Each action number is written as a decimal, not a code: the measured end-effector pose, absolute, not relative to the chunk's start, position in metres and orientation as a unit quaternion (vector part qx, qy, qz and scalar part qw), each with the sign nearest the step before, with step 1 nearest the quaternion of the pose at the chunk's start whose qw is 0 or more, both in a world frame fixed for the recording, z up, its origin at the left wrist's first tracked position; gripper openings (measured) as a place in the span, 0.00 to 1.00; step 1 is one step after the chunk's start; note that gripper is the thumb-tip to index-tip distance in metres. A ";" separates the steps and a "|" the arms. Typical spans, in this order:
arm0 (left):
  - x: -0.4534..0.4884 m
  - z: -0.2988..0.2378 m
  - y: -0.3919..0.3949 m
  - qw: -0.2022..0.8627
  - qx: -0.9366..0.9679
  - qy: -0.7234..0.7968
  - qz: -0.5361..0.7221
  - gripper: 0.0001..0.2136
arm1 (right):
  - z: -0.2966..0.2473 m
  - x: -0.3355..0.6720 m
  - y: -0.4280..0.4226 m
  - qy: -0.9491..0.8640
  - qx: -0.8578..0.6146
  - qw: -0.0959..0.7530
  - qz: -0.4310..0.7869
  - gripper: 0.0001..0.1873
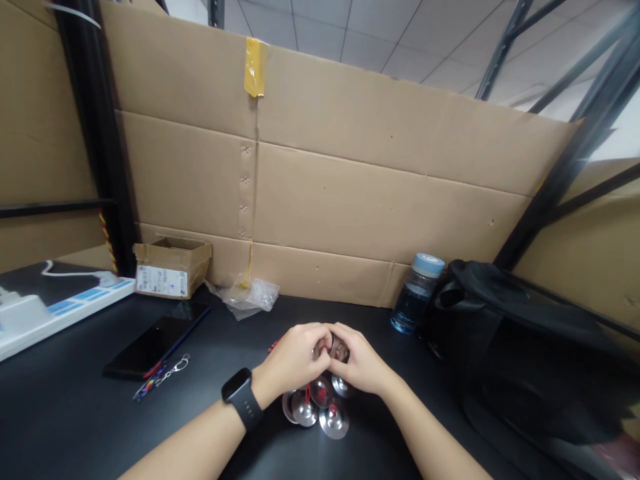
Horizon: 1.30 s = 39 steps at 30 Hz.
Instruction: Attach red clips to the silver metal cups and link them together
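Observation:
My left hand, with a black smartwatch on its wrist, meets my right hand above the table. Fingers of both are curled closed around a small metal disc, partly hidden, with a bit of red at it; it looks like a finger cymbal. Below them lies a cluster of silvery finger cymbals, round and domed in the middle, several with red cords. Some overlap one another. A little red cord also peeks out beyond my left hand.
Left on the black table are a phone, a keychain, a power strip and an open cardboard box. Clear plastic bags lie at the back. A water bottle and a black bag stand right.

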<state>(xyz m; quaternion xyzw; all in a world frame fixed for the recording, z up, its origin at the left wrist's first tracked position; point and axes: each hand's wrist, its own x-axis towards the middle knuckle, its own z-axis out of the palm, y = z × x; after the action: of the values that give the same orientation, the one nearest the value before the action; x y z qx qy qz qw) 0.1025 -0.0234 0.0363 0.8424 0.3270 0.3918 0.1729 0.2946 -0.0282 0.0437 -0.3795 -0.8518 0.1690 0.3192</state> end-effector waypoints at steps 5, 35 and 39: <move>0.101 0.037 -0.022 0.166 0.848 0.325 0.385 0.07 | 0.044 0.297 -0.027 -0.850 -0.371 0.329 0.176 0.26; 0.088 0.043 -0.014 0.142 0.846 0.337 0.387 0.07 | 0.045 0.312 -0.021 -0.815 -0.415 0.344 0.211 0.33; 0.088 0.043 -0.013 0.150 0.836 0.341 0.404 0.07 | 0.045 0.315 -0.020 -0.808 -0.421 0.353 0.212 0.32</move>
<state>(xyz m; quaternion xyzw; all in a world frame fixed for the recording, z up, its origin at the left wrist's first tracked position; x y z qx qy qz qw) 0.0879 -0.0129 0.0427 0.8357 0.3407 0.4039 0.1498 0.3151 -0.0196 0.0449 -0.4214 -0.8081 0.2116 0.3530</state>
